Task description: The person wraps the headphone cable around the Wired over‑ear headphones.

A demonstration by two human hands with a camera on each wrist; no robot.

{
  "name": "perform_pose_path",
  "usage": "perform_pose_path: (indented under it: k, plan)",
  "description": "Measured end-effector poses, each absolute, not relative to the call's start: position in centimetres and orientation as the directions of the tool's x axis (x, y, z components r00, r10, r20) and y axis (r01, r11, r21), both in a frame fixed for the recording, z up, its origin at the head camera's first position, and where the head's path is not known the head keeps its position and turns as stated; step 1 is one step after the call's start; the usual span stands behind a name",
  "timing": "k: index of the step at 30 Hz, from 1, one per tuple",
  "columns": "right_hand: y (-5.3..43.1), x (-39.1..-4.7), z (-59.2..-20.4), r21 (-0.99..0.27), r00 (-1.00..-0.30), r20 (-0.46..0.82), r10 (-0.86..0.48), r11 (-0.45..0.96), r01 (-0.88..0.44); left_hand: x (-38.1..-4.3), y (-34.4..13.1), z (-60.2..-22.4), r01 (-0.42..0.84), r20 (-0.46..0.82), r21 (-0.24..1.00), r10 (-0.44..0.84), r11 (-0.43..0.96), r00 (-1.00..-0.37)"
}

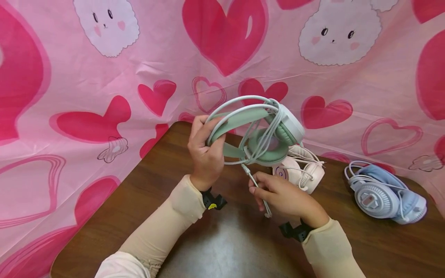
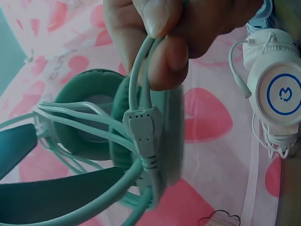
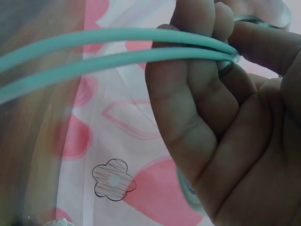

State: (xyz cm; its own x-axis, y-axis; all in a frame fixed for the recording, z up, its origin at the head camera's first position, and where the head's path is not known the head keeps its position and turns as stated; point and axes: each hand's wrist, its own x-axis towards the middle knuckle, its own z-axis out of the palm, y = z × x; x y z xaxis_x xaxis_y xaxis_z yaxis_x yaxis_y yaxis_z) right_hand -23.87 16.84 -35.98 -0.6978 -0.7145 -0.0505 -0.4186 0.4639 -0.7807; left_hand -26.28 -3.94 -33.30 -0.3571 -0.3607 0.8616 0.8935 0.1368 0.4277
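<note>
Held up over the table is a pair of pale green and white headphones [image 1: 293, 125], its cable wound in loops around the ear cups. My left hand [image 1: 205, 154] grips the headband, fingers and thumb curled round it. Below the ear cups, my right hand [image 1: 279, 193] pinches the doubled cable [image 1: 256, 181] between thumb and fingers. The left wrist view shows a small rectangular cable piece [image 2: 142, 126] just below the pinching fingertips [image 2: 157, 19]. In the right wrist view, two cable strands [image 3: 103, 36] run out past the fingers.
Pale pink headphones [image 1: 314, 173] with a bundled cable lie on the brown table [image 1: 146, 185], behind my right hand. Further right rest light blue headphones [image 1: 377, 199], their cable also bundled. A pink cloth [image 1: 167, 46] with hearts and white animal faces hangs behind the table.
</note>
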Motion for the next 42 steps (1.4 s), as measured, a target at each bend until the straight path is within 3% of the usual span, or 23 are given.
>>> perform_pose_path:
  k: [13, 23, 31, 42]
  plan:
    - [17.2, -23.6, -35.5, -0.723, -0.688, -0.034, -0.725, 0.493, -0.484, -26.6, -4.4, -33.1, 0.85, 0.868, 0.479, -0.259, 0.217, -0.423]
    - [17.2, -23.7, -35.7, -0.665, -0.662, -0.026, -0.749, 0.508, -0.548, -26.6, -4.6, -33.1, 0.817, 0.887, 0.445, -0.053, 0.366, -0.459]
    - [17.3, -23.8, -35.6, -0.635, -0.639, -0.009, -0.769, 0.498, -0.591, -26.4, -4.9, -33.0, 0.788, 0.826, 0.473, 0.113, 0.395, -0.552]
    - [17.6, -23.6, -35.3, -0.649, -0.612, 0.007, -0.791, 0.462, -0.605, -25.8, -5.2, -32.5, 0.758, 0.729, 0.422, 0.311, 0.498, -0.61]
